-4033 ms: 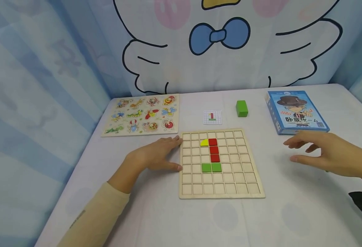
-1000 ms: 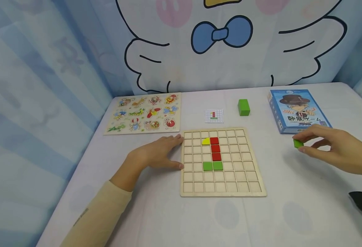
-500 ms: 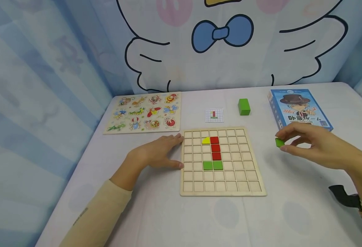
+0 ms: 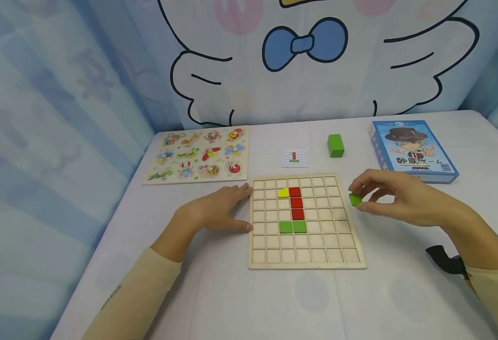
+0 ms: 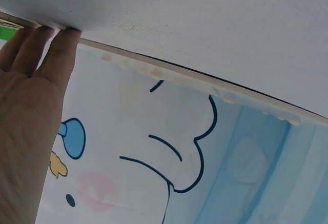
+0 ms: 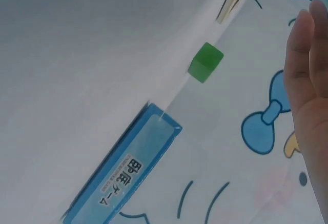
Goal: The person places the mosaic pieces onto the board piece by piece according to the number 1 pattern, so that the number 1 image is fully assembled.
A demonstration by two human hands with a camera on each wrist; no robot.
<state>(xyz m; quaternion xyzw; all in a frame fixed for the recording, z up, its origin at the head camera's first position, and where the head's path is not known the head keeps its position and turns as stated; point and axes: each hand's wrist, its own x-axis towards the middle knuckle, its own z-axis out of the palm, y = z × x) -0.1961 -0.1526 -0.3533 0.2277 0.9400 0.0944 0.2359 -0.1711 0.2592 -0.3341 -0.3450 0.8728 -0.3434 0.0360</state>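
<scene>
My right hand (image 4: 406, 198) pinches a small green block (image 4: 355, 199) between thumb and fingertips, just off the right edge of the wooden grid board (image 4: 308, 257). In the right wrist view that hand (image 6: 307, 75) is at the right edge, the block it holds out of sight. My left hand (image 4: 215, 208) rests at the board's left edge, thumb and fingers spread and touching the rim. Set in the grid are a yellow piece with a curved corner (image 4: 283, 192), a column of red squares (image 4: 297, 203) and two green squares (image 4: 292, 227) below.
Behind the board lies a small printed grid card (image 4: 294, 157), with a larger green block (image 4: 335, 146) to its right. A blue game box (image 4: 414, 151) is at the back right. An insect puzzle board (image 4: 198, 156) lies at the back left. A black strap (image 4: 446, 259) sticks out by my right wrist.
Empty four seconds ago, my right hand came to hold the green block and has carried it left, from beside the blue box to the board's right edge. My left hand has stayed in place.
</scene>
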